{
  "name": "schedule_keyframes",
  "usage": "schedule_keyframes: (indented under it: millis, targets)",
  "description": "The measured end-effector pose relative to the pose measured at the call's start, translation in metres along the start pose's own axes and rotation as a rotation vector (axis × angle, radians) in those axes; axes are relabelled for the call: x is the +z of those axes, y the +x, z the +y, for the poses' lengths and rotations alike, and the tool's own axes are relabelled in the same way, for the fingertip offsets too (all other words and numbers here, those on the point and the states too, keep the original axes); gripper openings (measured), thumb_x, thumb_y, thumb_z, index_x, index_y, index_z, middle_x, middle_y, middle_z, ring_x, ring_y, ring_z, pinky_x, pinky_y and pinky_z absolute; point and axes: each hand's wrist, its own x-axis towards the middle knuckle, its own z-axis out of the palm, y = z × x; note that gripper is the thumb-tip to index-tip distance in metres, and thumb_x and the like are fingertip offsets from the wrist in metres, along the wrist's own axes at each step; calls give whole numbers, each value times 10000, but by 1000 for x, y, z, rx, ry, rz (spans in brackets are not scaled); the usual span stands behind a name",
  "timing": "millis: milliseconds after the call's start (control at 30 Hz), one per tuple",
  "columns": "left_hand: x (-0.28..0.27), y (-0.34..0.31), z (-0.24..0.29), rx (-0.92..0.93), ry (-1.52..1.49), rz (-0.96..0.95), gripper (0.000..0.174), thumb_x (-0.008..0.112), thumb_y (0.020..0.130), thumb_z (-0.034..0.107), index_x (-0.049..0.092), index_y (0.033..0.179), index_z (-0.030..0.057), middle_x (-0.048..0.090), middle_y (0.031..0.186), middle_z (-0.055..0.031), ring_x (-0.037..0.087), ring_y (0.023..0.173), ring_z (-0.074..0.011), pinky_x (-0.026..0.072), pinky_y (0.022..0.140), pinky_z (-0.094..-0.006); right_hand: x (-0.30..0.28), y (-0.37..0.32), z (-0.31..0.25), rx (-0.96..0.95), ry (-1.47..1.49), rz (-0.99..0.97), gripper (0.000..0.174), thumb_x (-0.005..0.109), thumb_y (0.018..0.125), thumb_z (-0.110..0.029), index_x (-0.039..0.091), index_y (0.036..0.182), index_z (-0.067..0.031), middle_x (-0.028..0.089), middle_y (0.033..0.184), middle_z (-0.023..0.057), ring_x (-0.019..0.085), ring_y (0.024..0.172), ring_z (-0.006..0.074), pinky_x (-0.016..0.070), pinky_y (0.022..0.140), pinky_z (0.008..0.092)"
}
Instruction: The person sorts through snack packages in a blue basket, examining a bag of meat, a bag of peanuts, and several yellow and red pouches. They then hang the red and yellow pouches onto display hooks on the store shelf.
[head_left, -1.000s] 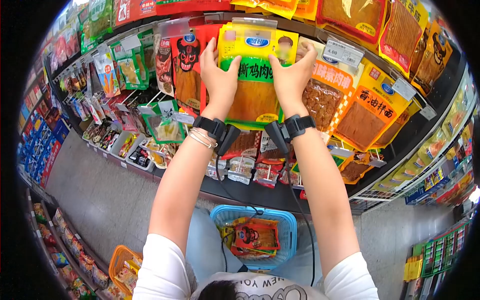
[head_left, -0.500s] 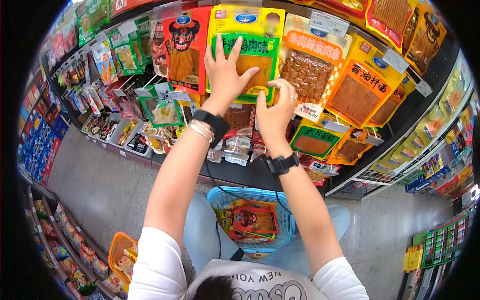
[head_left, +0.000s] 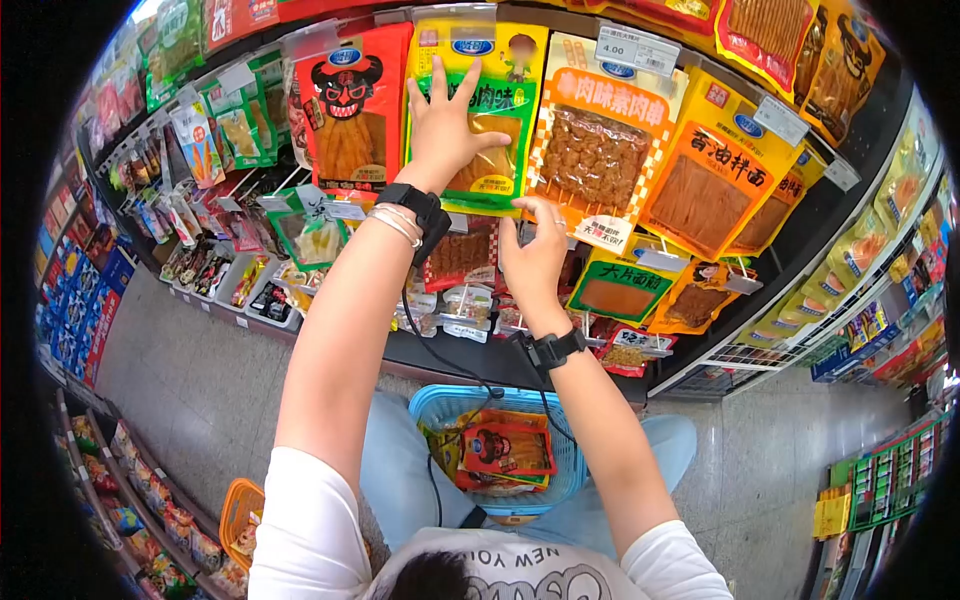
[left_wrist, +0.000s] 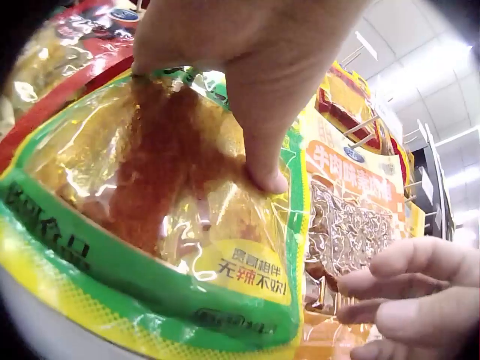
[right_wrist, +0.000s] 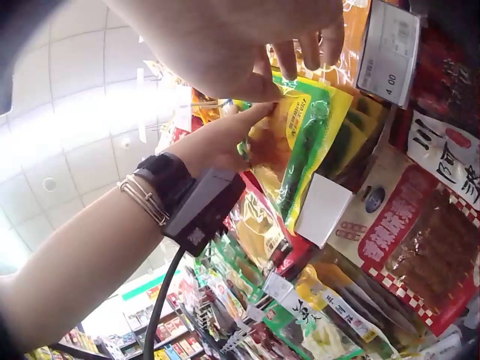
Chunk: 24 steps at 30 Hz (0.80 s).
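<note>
A yellow and green snack packet [head_left: 515,170] hangs on the shelf rack. My left hand [head_left: 445,135] lies against its front, fingers spread wide and thumb pointing right. In the left wrist view, the thumb touches the clear window of this packet [left_wrist: 180,187]. Just below the packet's lower right corner is my right hand [head_left: 535,265], its fingers loosely bent and holding nothing. A red packet with a horned mask [head_left: 360,120] hangs on the left, and a cream and orange packet [head_left: 600,150] on the right.
Between the person's legs stands a blue basket [head_left: 573,480] with several packets, a red one [head_left: 510,445] on top. An orange basket [head_left: 240,510] sits at lower left. Price tags [head_left: 637,50] and hook ends jut from the rack. Cables run from both wrists.
Both hands held the packet by its sides a second ago. My left hand then spread over its front, while my right let go and moved down to its lower corner. The head view shifted slightly.
</note>
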Motion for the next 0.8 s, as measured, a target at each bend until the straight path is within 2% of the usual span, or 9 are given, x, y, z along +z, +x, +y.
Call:
schedule_keyframes:
  millis: [167, 200, 233, 333, 433, 467, 533, 633, 800]
  targets:
    - [6, -11, -13, 59, -158, 31, 765, 763, 706, 287, 395, 1375, 243, 249, 1446, -251, 270, 1289, -496, 299, 1053, -486, 13, -23, 17, 190, 197, -190, 185, 617, 779, -50, 594, 955, -1, 658, 835, 125, 646, 716, 218, 513, 660, 328]
    - [5, -16, -16, 74, -194, 50, 704, 748, 730, 244, 427, 1358, 230, 268, 1439, -250, 296, 1282, -484, 315, 1048, -471, 17, -26, 18, 243, 216, -225, 198, 620, 780, -54, 595, 970, -4, 660, 847, 128, 648, 726, 215, 515, 668, 327]
    - [5, -25, -18, 87, -233, 128, 523, 700, 751, 118, 546, 1248, 168, 391, 1380, -194, 384, 1239, -420, 358, 1015, -437, 21, -31, 20, 297, 236, -261, 211, 623, 782, -59, 596, 984, -7, 663, 858, 131, 650, 737, 212, 517, 676, 325]
    - [-8, -60, -24, 5, -330, 196, 387, 659, 757, 67, 608, 1138, 112, 521, 1237, -164, 483, 1138, -363, 395, 961, -426, 37, -41, 27, 358, 264, -315, 292, 634, 793, -76, 578, 1071, -7, 665, 924, 140, 655, 756, 193, 520, 687, 306]
    - [-22, -103, -28, -114, -406, 306, 273, 584, 783, -17, 626, 1039, 69, 573, 1050, -122, 575, 939, -268, 475, 790, -331, 52, -46, 34, 367, 263, -328, 369, 642, 799, -87, 545, 1145, -4, 662, 965, 131, 650, 772, 177, 517, 692, 292]
    - [-21, -118, -30, -248, -512, 283, 221, 578, 807, -3, 623, 1017, 51, 584, 977, -99, 594, 874, -207, 481, 747, -293, 56, -46, 35, 379, 257, -320, 388, 643, 799, -91, 532, 1161, -6, 660, 974, 132, 650, 773, 180, 517, 693, 297]
    - [-19, -144, -34, -319, -515, 307, 212, 579, 809, 2, 615, 1013, 47, 574, 913, -69, 586, 812, -171, 470, 746, -283, 60, -47, 37, 383, 244, -314, 411, 640, 797, -92, 512, 1178, -7, 655, 978, 140, 651, 764, 195, 516, 690, 314]
    - [2, -189, -45, -522, -569, 234, 178, 566, 813, -4, 601, 987, 17, 558, 944, -87, 584, 825, -188, 474, 712, -282, 65, -54, 41, 384, 255, -315, 393, 638, 792, -96, 509, 1152, -6, 657, 940, 148, 654, 727, 221, 514, 680, 338]
    - [46, -284, -39, -778, -741, 69, 167, 575, 819, 19, 598, 985, 26, 618, 901, -58, 584, 765, -131, 473, 684, -278, 54, -122, 75, 533, 292, -373, 267, 630, 800, -104, 569, 1050, -34, 672, 849, 101, 649, 733, 200, 505, 671, 308]
